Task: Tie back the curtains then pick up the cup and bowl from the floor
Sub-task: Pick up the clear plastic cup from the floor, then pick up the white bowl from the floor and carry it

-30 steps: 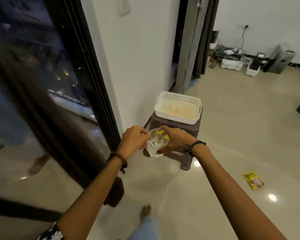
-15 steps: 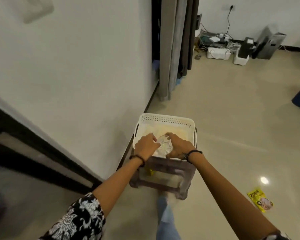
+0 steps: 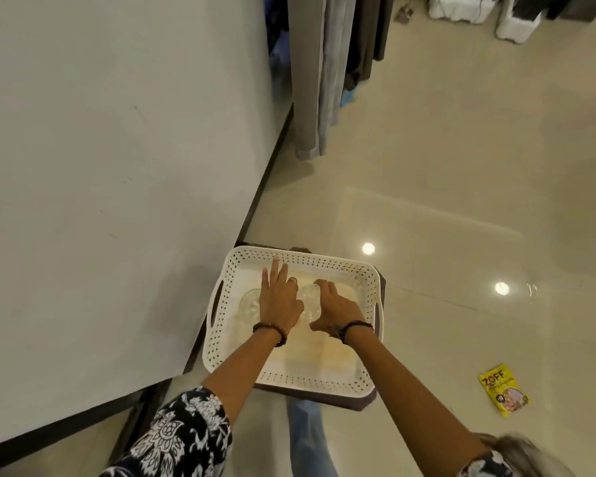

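Fingers (image 3: 275, 275) of the left hand (image 3: 280, 301) lie straight and close together, pointing toward the far edge of the white perforated basket (image 3: 291, 378); half a second ago they were curled against the glass items held between both hands. That hand now holds nothing and hovers over the basket's left half. The right hand (image 3: 336, 309) has its fingers curled down over a clear cup (image 3: 309, 302), thumb out toward the near edge; the glass is faint, and whether the fingertips grip it or only rest on it cannot be told.

Compared with the earlier frames, the two glass items are no longer carried together in the air in front of the stool. Both now sit inside the basket. The view has also closed in and tilted down, so the basket fills the lower centre of the picture.

Both forearms reach forward and down from the near edge of the basket, each wrist wearing a dark beaded band. A black-and-white floral sleeve (image 3: 183, 438) covers the left upper arm.

Container contents: a clear bowl (image 3: 250, 304) rests on the basket floor toward the left edge, near the left handle cut-out, just beside the left hand. The cup sits in the far centre, between the two hands. The basket stands on a dark stool (image 3: 358, 404) against the wall. A yellow packet (image 3: 503, 390) lies on the floor, well apart to the right.
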